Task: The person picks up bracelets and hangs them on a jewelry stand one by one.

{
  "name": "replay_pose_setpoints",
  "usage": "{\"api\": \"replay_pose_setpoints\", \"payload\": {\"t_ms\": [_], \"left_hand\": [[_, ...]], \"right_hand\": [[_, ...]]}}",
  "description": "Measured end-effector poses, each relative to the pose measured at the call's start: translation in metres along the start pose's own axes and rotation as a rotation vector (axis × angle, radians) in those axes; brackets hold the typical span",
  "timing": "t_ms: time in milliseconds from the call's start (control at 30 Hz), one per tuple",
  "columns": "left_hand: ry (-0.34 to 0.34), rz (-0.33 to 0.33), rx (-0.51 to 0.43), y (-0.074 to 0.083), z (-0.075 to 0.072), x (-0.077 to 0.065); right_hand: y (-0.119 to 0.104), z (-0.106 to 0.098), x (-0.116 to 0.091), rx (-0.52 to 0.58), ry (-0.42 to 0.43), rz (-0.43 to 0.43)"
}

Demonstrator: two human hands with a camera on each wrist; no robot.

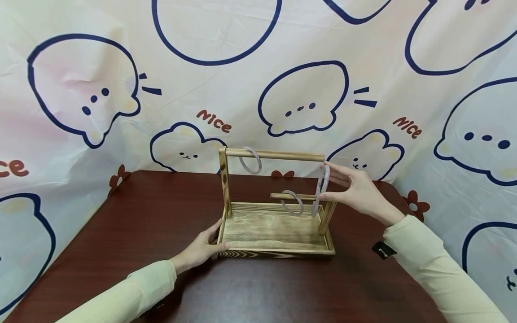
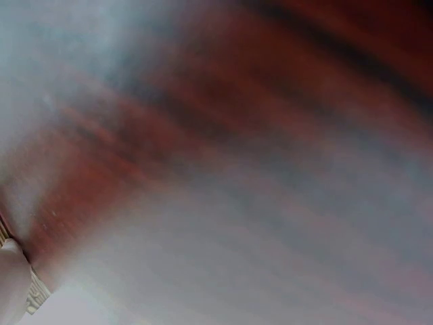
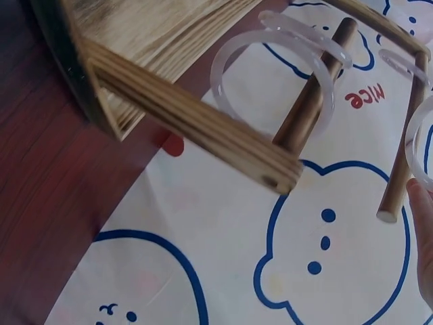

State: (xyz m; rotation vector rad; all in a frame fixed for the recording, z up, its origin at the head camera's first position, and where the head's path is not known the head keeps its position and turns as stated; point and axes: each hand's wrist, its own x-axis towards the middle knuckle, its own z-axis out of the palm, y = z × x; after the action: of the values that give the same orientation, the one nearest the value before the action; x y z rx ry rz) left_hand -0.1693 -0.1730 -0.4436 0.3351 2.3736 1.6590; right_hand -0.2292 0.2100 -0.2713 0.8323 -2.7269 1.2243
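A wooden rack (image 1: pixel 274 229) with a tray base, a top bar (image 1: pixel 288 156) and a shorter lower rod (image 1: pixel 276 196) stands on the table. At the tray's front left corner, my left hand (image 1: pixel 199 252) grips the rim, thumb on top. My right hand (image 1: pixel 361 192) pinches a pale translucent bangle (image 1: pixel 326 175) at the top bar's right end; whether the bar passes through it, I cannot tell. Another bangle (image 1: pixel 259 165) hangs on the bar's left part. On the lower rod hang two more, a front bangle (image 3: pixel 326 95) and one behind (image 3: pixel 304 30) in the right wrist view.
The dark red-brown table (image 1: pixel 161 202) carries the rack near its middle. Behind it hangs a pale cloth (image 1: pixel 242 98) printed with blue-outlined cartoon faces. The left wrist view is mostly blurred, with a bit of wooden tray (image 2: pixel 37 294) at its lower left.
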Motion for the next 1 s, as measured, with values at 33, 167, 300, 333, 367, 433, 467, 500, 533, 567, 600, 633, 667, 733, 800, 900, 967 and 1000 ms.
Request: {"api": "replay_pose_setpoints", "payload": {"t_ms": [33, 167, 300, 333, 367, 433, 467, 500, 533, 567, 600, 633, 667, 733, 800, 900, 967, 1000], "left_hand": [[0.0, 0.002, -0.006, 0.0, 0.0, 0.0], [0.003, 0.001, -0.012, 0.0, 0.0, 0.0], [0.004, -0.006, -0.012, -0.002, 0.0, 0.0], [0.006, -0.011, -0.011, -0.002, 0.0, 0.0], [0.011, -0.018, -0.01, -0.003, 0.0, 0.0], [0.018, -0.027, -0.008, -0.003, 0.0, 0.0], [0.018, -0.029, 0.002, -0.003, 0.0, 0.0], [0.023, -0.035, 0.0, -0.003, 0.0, 0.0], [0.021, -0.037, -0.001, -0.002, 0.0, 0.0], [0.02, -0.039, -0.003, -0.002, 0.0, 0.0], [0.016, -0.039, -0.003, -0.001, 0.0, 0.0], [0.014, -0.04, -0.006, -0.001, 0.0, 0.0], [0.011, -0.04, -0.006, -0.001, 0.001, 0.0], [0.009, -0.046, -0.021, -0.001, 0.001, 0.0], [0.013, -0.045, -0.018, -0.001, 0.001, 0.001], [0.014, -0.042, -0.015, -0.001, 0.001, 0.001], [0.011, -0.039, -0.011, -0.001, 0.001, 0.001], [0.011, -0.036, -0.014, -0.001, 0.001, 0.001]], "right_hand": [[0.0, -0.002, -0.001, 0.001, 0.002, 0.006], [0.002, -0.007, -0.005, -0.017, 0.009, 0.036], [0.004, -0.011, -0.006, -0.047, 0.021, 0.073], [0.005, -0.012, -0.006, -0.051, 0.022, 0.079], [0.006, -0.013, -0.006, -0.054, 0.023, 0.084], [0.006, -0.015, -0.005, -0.059, 0.022, 0.093], [0.007, -0.016, -0.005, -0.057, 0.02, 0.096], [0.007, -0.017, -0.005, -0.055, 0.018, 0.101], [0.008, -0.018, -0.005, -0.053, 0.016, 0.104], [0.008, -0.019, -0.005, -0.053, 0.015, 0.106], [0.009, -0.02, -0.004, -0.051, 0.014, 0.108], [0.01, -0.02, -0.004, -0.047, 0.019, 0.116], [0.011, -0.021, -0.003, -0.044, 0.023, 0.123], [0.012, -0.022, -0.001, -0.039, 0.032, 0.139], [0.014, -0.023, 0.002, -0.028, 0.041, 0.155], [0.016, -0.024, 0.007, -0.017, 0.046, 0.168], [0.017, -0.025, 0.01, -0.015, 0.047, 0.168], [0.018, -0.025, 0.012, -0.014, 0.047, 0.167]]}}
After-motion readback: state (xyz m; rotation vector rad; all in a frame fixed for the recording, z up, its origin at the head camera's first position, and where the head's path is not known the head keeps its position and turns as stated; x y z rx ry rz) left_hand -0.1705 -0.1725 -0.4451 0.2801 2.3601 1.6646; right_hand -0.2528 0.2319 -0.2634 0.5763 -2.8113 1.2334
